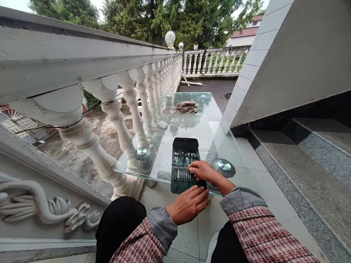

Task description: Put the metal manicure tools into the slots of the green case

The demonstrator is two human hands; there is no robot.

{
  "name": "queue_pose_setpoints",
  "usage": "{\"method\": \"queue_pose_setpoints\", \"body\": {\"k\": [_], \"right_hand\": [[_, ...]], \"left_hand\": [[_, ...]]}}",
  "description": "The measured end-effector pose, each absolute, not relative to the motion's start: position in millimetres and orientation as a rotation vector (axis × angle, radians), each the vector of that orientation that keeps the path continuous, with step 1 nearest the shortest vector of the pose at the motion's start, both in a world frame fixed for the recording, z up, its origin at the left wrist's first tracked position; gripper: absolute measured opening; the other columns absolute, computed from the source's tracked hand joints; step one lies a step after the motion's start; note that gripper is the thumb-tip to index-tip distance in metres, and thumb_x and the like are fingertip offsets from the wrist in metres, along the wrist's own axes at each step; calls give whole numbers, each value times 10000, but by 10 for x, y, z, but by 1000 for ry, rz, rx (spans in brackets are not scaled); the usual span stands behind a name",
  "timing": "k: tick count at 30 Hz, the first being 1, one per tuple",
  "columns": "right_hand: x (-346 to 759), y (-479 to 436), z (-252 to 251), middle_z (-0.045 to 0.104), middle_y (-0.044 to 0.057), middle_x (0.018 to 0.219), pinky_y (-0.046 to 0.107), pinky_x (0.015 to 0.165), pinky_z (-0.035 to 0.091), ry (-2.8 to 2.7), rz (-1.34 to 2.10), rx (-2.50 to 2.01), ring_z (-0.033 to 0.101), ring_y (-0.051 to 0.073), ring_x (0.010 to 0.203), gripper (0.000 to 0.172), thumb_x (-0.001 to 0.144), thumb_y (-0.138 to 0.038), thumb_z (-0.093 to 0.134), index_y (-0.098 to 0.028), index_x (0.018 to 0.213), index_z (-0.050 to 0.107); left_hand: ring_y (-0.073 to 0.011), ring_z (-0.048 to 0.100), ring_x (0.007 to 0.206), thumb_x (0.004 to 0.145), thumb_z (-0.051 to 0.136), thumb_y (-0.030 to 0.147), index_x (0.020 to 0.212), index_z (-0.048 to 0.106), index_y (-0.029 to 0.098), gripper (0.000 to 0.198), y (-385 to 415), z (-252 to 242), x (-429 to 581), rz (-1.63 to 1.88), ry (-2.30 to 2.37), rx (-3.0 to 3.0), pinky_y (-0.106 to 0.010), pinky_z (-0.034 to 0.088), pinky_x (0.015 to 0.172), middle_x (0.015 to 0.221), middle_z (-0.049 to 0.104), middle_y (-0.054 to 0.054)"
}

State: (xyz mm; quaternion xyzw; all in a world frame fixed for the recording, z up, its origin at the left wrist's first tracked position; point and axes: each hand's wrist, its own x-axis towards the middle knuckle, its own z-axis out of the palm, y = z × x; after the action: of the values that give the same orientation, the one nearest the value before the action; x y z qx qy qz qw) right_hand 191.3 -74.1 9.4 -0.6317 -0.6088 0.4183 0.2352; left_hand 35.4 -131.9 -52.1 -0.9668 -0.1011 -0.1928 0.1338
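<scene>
An unfolded black manicure case [185,144] lies near the front edge of the glass table. Small scissors [177,163] and other metal grooming tools sit in its upper row, and several slim tools [181,176] stand in the lower row. My left hand [189,204] rests over the case's lower right edge with its fingers stretched out. Above the right side of the case, my right hand [204,171] has thumb and fingertips pinched together close to the upper tools. Whatever is between those fingertips is too small to make out.
On the glass table [203,128], a crumpled brown cloth [186,107] lies toward the far end, and a small card [162,124] sits at the left. Round metal caps [224,165] top the table's supports. A white balustrade [128,95] runs along the left; stone steps [304,160] rise at the right.
</scene>
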Motion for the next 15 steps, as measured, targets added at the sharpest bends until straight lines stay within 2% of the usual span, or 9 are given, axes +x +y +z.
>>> {"method": "queue_pose_setpoints", "body": {"k": [5, 10, 15], "right_hand": [[1821, -704, 102, 565, -24, 570, 168, 429, 382, -1767, 1111, -1757, 494, 73, 475, 68, 711, -240, 629, -175, 691, 632], [1776, -666, 66, 559, -31, 574, 169, 406, 383, -1798, 1126, -1761, 484, 69, 466, 74, 646, -166, 659, -167, 616, 591], [1746, -596, 10, 511, -45, 500, 166, 388, 396, -1753, 1125, -1796, 448, 59, 434, 97, 643, -154, 652, -159, 589, 571]], "left_hand": [[-223, 344, 1308, 923, 430, 199, 1290, 438, 98, 381, -1323, -456, 331, -481, -272, -2863, -382, 326, 1075, 1399, 401, -120], [-244, 313, 1324, 948, 392, 255, 1322, 401, 73, 416, -1326, -441, 310, -452, -250, -2866, -384, 287, 1091, 1420, 364, -130], [-252, 256, 1352, 932, 436, 321, 1346, 361, 66, 492, -1338, -456, 291, -381, -259, -2889, -389, 274, 1092, 1456, 293, -150]]}}
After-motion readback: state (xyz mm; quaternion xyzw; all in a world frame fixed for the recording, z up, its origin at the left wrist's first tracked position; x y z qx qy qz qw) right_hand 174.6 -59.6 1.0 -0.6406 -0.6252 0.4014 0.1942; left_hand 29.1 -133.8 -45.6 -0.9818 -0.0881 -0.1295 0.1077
